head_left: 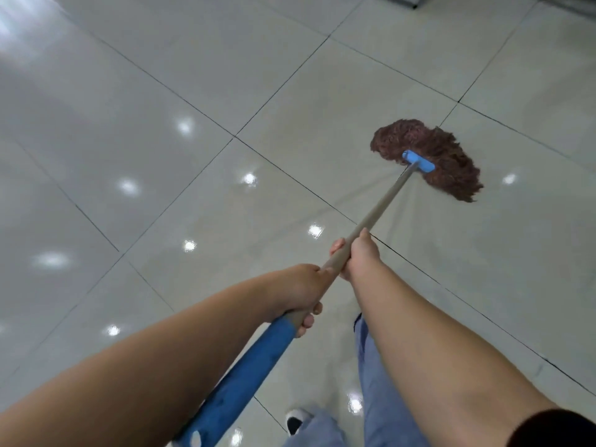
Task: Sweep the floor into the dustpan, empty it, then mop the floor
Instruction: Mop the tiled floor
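- The floor [135, 91] fills the view, pale glossy tiles with dark joints and ceiling lights glinting off them; no dustpan or broom in sight, so I judge we're in the mopping stage.
- The mop [380, 208] runs as one long diagonal from the lower left, near the body, up and out to the right; that line is the axis any next stroke will follow.
- The mop head [429, 156], a shaggy brown bundle on a blue clamp, lies flat on a tile well ahead of the hands and off to the right.
- Both arms reach forward, nearly straight, converging on the pole.
- The blue grip sleeve [251, 369] covers the near end of the pole, passing under the left forearm.
- The right hand [358, 253] is the forward one, nearer the mop head, fingers wrapped round the grey pole.
- The left hand [300, 291] sits just behind it, closed round the pole where the blue sleeve begins.
- A shoe [295, 419] and blue trouser legs show below.
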`<state>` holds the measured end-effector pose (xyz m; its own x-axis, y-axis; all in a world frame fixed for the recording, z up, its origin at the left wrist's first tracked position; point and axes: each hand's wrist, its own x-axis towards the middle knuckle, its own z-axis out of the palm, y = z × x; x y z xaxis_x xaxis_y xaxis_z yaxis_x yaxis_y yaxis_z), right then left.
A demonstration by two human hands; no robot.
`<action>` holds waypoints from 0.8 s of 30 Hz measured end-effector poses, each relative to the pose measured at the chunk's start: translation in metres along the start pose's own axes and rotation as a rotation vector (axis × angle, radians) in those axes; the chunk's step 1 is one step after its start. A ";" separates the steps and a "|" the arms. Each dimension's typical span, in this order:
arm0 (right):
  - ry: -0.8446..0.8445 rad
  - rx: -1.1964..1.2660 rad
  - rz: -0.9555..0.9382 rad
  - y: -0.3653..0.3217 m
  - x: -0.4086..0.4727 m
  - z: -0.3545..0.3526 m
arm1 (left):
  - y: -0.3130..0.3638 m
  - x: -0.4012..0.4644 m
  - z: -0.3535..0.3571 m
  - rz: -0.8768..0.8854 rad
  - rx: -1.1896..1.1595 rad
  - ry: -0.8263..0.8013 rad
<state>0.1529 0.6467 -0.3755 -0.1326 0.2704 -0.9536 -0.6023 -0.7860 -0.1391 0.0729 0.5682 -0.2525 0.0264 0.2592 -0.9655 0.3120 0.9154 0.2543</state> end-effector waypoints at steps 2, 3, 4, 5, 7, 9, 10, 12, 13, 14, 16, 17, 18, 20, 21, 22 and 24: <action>0.014 -0.008 0.027 -0.039 0.014 0.019 | 0.046 0.013 -0.006 -0.093 0.017 -0.006; 0.034 -0.018 0.034 -0.060 0.019 0.030 | 0.071 0.021 -0.011 -0.131 0.026 0.003; 0.061 -0.038 0.038 -0.083 0.024 0.042 | 0.098 0.026 -0.016 -0.168 0.037 0.012; 0.074 -0.060 0.042 -0.107 0.029 0.054 | 0.126 0.032 -0.021 -0.204 0.049 0.014; 0.067 -0.068 0.045 -0.159 0.041 0.083 | 0.183 0.045 -0.035 -0.230 0.062 0.009; 0.051 -0.048 0.050 -0.206 0.054 0.108 | 0.237 0.060 -0.048 -0.231 0.088 0.029; 0.043 -0.026 0.035 -0.229 0.060 0.120 | 0.264 0.066 -0.054 -0.229 0.105 0.035; 0.024 0.015 -0.006 -0.275 0.072 0.144 | 0.316 0.080 -0.063 -0.224 0.123 0.023; 0.025 0.049 -0.019 -0.298 0.079 0.155 | 0.342 0.088 -0.066 -0.216 0.131 0.017; 0.032 0.071 -0.028 -0.320 0.088 0.165 | 0.367 0.095 -0.070 -0.208 0.145 0.015; 0.048 0.069 -0.034 -0.365 0.103 0.183 | 0.417 0.111 -0.076 -0.192 0.185 0.005; 0.055 0.064 -0.039 -0.388 0.110 0.192 | 0.441 0.120 -0.079 -0.180 0.197 -0.008; 0.061 0.065 -0.046 -0.412 0.116 0.202 | 0.466 0.130 -0.081 -0.166 0.198 -0.023; 0.089 0.061 -0.053 -0.461 0.129 0.220 | 0.517 0.148 -0.085 -0.141 0.212 -0.028; 0.110 0.050 -0.049 -0.484 0.135 0.227 | 0.540 0.157 -0.087 -0.144 0.233 -0.035; 0.125 0.066 -0.062 -0.515 0.145 0.238 | 0.572 0.172 -0.090 -0.137 0.260 -0.050; 0.143 0.091 -0.052 -0.550 0.157 0.252 | 0.609 0.186 -0.095 -0.131 0.275 -0.024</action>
<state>0.2656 1.2615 -0.3812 0.0099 0.2224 -0.9749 -0.6747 -0.7180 -0.1707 0.1778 1.2029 -0.2719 -0.0099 0.1341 -0.9909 0.5599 0.8218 0.1056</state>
